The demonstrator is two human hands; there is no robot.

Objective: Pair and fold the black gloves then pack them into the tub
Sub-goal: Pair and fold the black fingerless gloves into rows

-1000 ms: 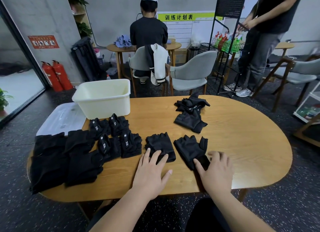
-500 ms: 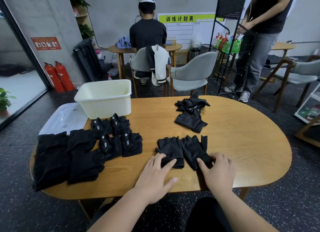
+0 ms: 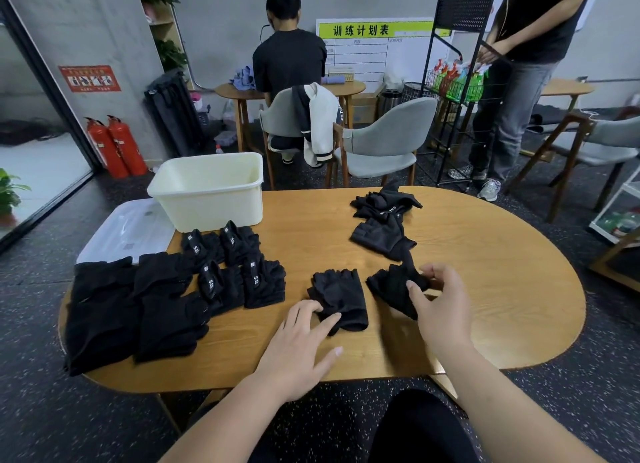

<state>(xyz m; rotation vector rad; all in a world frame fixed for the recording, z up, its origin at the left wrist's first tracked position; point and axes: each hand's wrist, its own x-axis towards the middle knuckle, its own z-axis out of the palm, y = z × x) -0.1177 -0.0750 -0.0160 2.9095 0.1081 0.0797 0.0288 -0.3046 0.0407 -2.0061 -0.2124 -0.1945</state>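
At far left of the wooden table (image 3: 502, 289), overhanging its edge, a clear lid (image 3: 128, 227); just in front, a spread of flat black gloves (image 3: 104, 306). Next along, upright near the table's back edge, the cream tub (image 3: 207, 192). Directly before the tub, 4 folded pairs (image 3: 239, 268) with white-lettered tabs, set in 2 rows. Near centre, left hand (image 3: 298, 345) released, fingers straight and spread, tips pressing the near corner of 1 fingerless glove (image 3: 341, 298) lying flat. Just beside it, across a strip of bare wood, a 2nd glove (image 3: 394, 289), bunched and partly raised, pinched at its right end by the curled thumb and fingers of the right hand (image 3: 440, 306). Farther back, right of centre, a loose heap (image 3: 384, 220) of jumbled gloves. Beyond the table, 1 seated person (image 3: 289, 57), back turned; at right, 1 standing person (image 3: 519, 81).
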